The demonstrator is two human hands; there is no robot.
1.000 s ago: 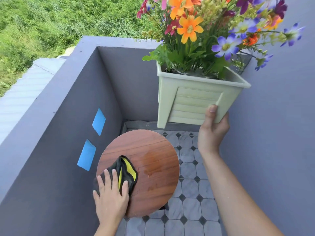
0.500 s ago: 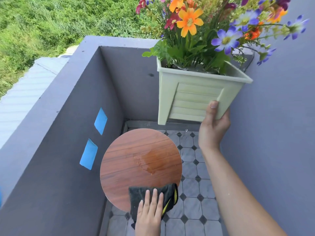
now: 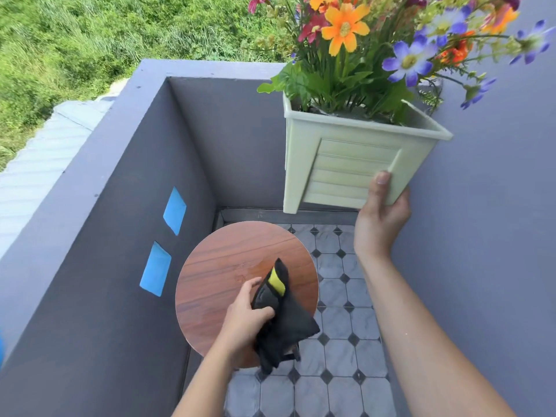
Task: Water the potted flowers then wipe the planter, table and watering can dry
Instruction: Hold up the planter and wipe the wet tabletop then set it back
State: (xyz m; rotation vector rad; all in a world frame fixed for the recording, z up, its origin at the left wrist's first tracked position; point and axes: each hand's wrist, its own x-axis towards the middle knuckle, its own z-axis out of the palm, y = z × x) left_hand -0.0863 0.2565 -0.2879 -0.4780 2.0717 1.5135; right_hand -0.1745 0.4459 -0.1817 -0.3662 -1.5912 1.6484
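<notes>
My right hand (image 3: 380, 219) grips the lower right corner of a pale green square planter (image 3: 340, 164) and holds it in the air, tilted, above the floor. Orange, purple and red flowers (image 3: 391, 40) fill the planter. Below it stands a small round wooden table (image 3: 216, 281) with a faint wet patch near its middle. My left hand (image 3: 245, 320) holds a bunched black and yellow cloth (image 3: 278, 317) lifted over the table's right side. The watering can is not in view.
Grey balcony walls (image 3: 120, 236) close in on the left, back and right; two blue patches (image 3: 174, 210) mark the left wall. The floor (image 3: 340, 371) has grey octagon tiles. Beyond the wall lie grass and a corrugated roof.
My left hand swept the cloth from the table's left side to its near edge, then gathered it up and lifted it. The planter stays held aloft in my right hand.
</notes>
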